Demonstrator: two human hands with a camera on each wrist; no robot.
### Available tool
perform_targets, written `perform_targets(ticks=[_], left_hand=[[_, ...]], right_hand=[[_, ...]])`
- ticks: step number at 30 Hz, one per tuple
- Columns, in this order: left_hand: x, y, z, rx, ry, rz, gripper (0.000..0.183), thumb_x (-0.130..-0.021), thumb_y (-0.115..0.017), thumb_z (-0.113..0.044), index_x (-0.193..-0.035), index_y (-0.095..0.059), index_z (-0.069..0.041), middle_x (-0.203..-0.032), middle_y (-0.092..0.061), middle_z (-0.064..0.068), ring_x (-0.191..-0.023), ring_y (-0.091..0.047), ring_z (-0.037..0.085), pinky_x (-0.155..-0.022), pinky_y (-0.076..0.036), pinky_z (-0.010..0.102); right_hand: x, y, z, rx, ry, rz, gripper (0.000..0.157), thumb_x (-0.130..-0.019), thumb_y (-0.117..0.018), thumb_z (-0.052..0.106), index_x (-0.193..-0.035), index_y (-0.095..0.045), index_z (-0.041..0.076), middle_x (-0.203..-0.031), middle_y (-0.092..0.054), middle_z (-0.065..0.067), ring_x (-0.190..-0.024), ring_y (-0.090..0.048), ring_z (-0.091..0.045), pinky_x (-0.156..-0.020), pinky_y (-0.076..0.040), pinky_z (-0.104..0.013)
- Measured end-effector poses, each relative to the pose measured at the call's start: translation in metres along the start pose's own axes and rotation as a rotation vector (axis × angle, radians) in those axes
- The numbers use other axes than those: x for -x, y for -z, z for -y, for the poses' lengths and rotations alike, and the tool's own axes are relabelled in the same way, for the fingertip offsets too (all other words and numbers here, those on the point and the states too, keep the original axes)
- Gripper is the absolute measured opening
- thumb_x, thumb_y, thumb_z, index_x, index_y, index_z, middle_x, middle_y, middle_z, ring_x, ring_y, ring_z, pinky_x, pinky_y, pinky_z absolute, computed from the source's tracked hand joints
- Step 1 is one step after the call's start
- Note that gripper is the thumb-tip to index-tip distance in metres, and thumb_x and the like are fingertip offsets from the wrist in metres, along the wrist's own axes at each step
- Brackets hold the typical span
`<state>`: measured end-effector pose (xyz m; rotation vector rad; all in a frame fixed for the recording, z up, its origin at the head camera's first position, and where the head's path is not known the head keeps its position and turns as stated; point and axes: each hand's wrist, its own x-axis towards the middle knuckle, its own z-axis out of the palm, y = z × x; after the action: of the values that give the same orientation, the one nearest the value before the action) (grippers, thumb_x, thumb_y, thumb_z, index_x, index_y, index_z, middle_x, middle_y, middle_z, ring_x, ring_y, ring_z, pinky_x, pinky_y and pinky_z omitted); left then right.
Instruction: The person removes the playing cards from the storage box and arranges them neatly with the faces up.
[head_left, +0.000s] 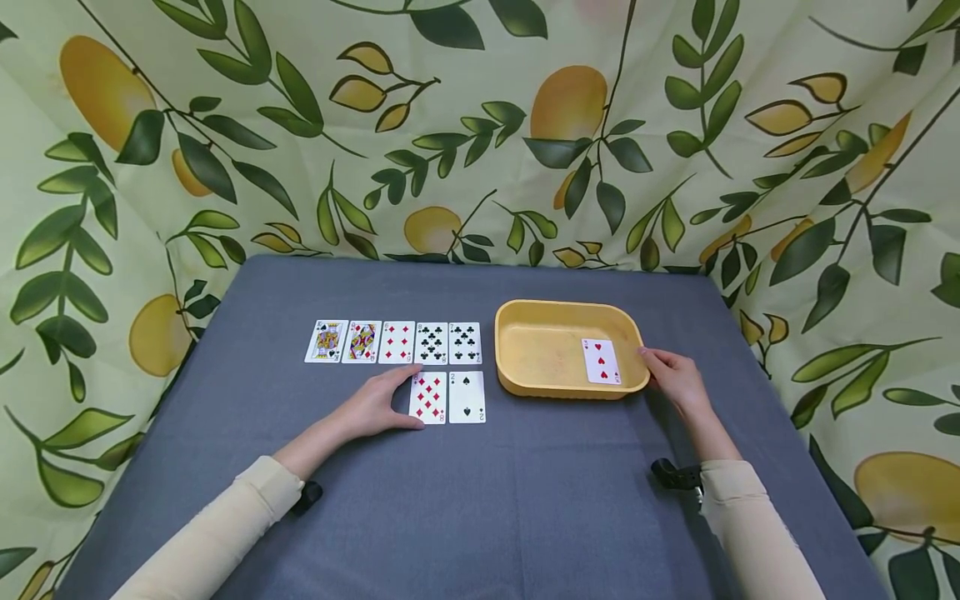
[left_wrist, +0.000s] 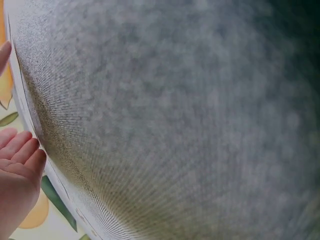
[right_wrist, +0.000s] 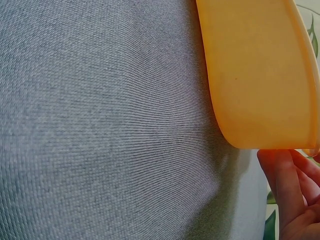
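My left hand [head_left: 375, 406] reaches over the table, its fingertip and thumb at the top and bottom edges of a red diamonds playing card [head_left: 429, 398]. To the right of that card lies a two of spades [head_left: 467, 397]. At the right, my right hand [head_left: 678, 379] pinches the rim of a yellow plastic tray [head_left: 555, 389]. Inside the tray lies a three of hearts [head_left: 602, 362]. The right wrist view shows the fingers [right_wrist: 287, 185] against the end of the tray. In the left wrist view, the left hand's fingers [left_wrist: 22, 152] show, but no card.
Above the two lower cards is a row of several face-up cards, from a king [head_left: 327, 342] and a queen [head_left: 362, 342] to a clubs card [head_left: 464, 343] near the tray. A grey-blue cloth [head_left: 480, 517] covers the table. Behind hangs a leaf-patterned curtain [head_left: 465, 75].
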<state>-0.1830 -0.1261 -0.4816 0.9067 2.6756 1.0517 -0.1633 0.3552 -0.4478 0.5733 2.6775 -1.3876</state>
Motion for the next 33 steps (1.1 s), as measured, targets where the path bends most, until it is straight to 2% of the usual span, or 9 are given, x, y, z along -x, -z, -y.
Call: perform_targets(ticks=[7,10,17,22,26,33], left_hand=[[-0.003,0.002,-0.005,0.051,0.018,-0.060,0.089,-0.070,-0.088,-0.034,-0.142,-0.047,-0.001,-0.139,-0.053,0.018,-0.129,-0.048,0.035,-0.107,-0.038,0.049],[-0.007,0.003,-0.008,0.129,0.017,-0.105,0.087,-0.071,-0.088,-0.031,-0.141,-0.048,0.000,-0.139,-0.053,0.017,-0.129,-0.049,0.035,-0.107,-0.039,0.048],[-0.020,0.006,-0.020,0.504,0.004,-0.202,0.079,-0.074,-0.085,-0.008,-0.141,-0.044,0.006,-0.142,-0.048,0.025,-0.134,-0.044,0.032,-0.111,-0.034,0.033],[-0.032,0.009,-0.031,0.696,0.020,-0.236,0.076,-0.078,-0.079,0.002,-0.142,-0.040,0.008,-0.142,-0.047,0.024,-0.134,-0.043,0.031,-0.109,-0.034,0.026],[-0.046,0.009,-0.042,0.741,0.017,-0.241,0.075,-0.078,-0.079,0.004,-0.142,-0.040,0.008,-0.142,-0.048,0.020,-0.134,-0.043,0.031,-0.109,-0.035,0.028],[-0.076,0.005,-0.069,0.690,-0.002,-0.206,0.076,-0.079,-0.081,-0.004,-0.144,-0.042,0.001,-0.144,-0.048,0.014,-0.134,-0.044,0.023,-0.109,-0.036,0.028]], right_hand=[[0.001,0.000,0.000,-0.003,-0.007,-0.001,0.063,-0.100,-0.049,0.046,-0.135,-0.053,-0.006,-0.115,-0.063,-0.019,-0.075,-0.056,-0.001,-0.068,-0.052,-0.020],[0.001,0.001,0.000,0.003,-0.004,-0.001,0.063,-0.100,-0.049,0.046,-0.135,-0.054,-0.006,-0.114,-0.063,-0.018,-0.075,-0.056,-0.001,-0.068,-0.052,-0.020],[0.001,0.002,0.002,0.005,0.001,0.004,0.064,-0.100,-0.049,0.047,-0.134,-0.054,-0.007,-0.115,-0.063,-0.019,-0.075,-0.056,-0.002,-0.068,-0.052,-0.020],[0.000,0.001,0.001,0.001,0.000,0.002,0.063,-0.100,-0.049,0.046,-0.135,-0.053,-0.006,-0.119,-0.062,-0.021,-0.075,-0.056,0.000,-0.068,-0.052,-0.019],[0.000,0.000,0.000,-0.013,0.008,0.008,0.063,-0.100,-0.049,0.045,-0.134,-0.054,-0.007,-0.119,-0.062,-0.023,-0.075,-0.057,0.001,-0.067,-0.052,-0.017],[0.000,0.000,0.001,-0.017,0.014,0.018,0.063,-0.100,-0.049,0.045,-0.133,-0.054,-0.008,-0.117,-0.064,-0.022,-0.076,-0.057,0.001,-0.067,-0.052,-0.017]])
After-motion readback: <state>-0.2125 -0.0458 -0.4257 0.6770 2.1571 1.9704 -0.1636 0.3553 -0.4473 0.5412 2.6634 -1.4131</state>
